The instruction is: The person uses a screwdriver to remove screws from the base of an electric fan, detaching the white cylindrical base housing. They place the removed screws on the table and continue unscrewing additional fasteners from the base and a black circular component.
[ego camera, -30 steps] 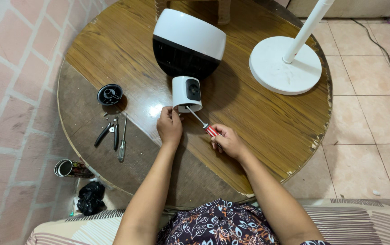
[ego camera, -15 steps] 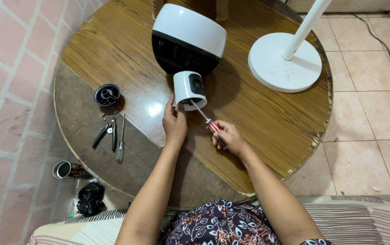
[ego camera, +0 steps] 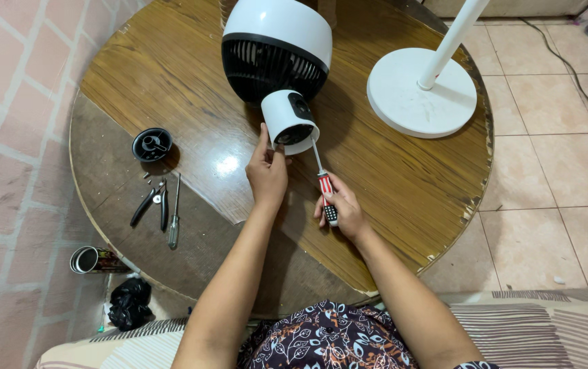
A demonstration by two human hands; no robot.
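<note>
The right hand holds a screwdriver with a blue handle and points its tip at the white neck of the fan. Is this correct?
Not quite. In the head view the screwdriver in the right hand has a red, white and black handle, not blue. Its tip does point at the white cylindrical neck of the fan.
</note>
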